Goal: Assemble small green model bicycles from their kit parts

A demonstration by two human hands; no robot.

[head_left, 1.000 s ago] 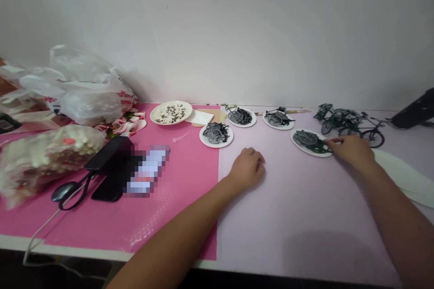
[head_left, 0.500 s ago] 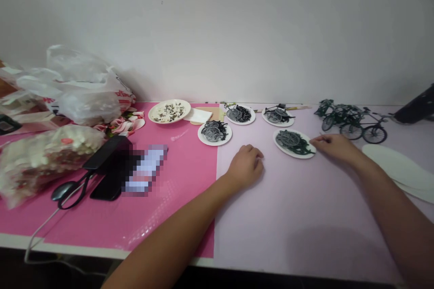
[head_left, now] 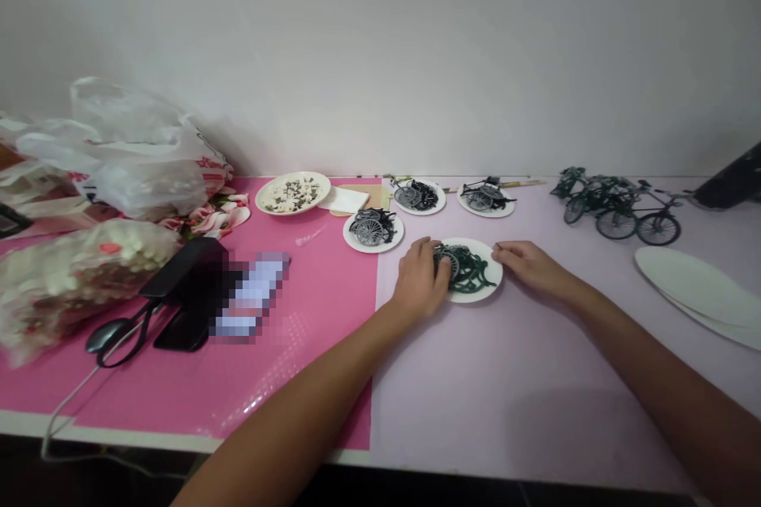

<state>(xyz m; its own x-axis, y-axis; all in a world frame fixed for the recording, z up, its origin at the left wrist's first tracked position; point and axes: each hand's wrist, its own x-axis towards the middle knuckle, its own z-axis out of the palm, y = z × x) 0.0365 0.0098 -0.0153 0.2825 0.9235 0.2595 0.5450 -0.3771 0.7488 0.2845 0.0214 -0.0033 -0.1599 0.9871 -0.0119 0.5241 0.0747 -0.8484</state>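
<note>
A small white plate (head_left: 484, 289) stands on the pale half of the table, holding dark green plastic parts (head_left: 472, 273) and grey spoked wheels (head_left: 450, 261). My left hand (head_left: 421, 281) grips its left side, thumb lying over the wheels and fingers around the far edge. At the right rim, my right hand (head_left: 526, 263) pinches the plate between thumb and fingers. Behind it are three similar plates with grey wheels and black parts: a left one (head_left: 388, 244), a middle one (head_left: 440, 202) and a right one (head_left: 508, 207).
Assembled model bicycles (head_left: 636, 218) stand at the back right, near stacked white plates (head_left: 695, 277). A bowl of small pieces (head_left: 285, 210) is at the back left. Further left are a plastic bag (head_left: 148, 166), a bag of pale items (head_left: 89, 277), a phone (head_left: 255, 293) and a cable (head_left: 56, 428).
The plate with green parts has moved left and nearer to me, with my right hand at its rim. My left hand has come onto its left side.
</note>
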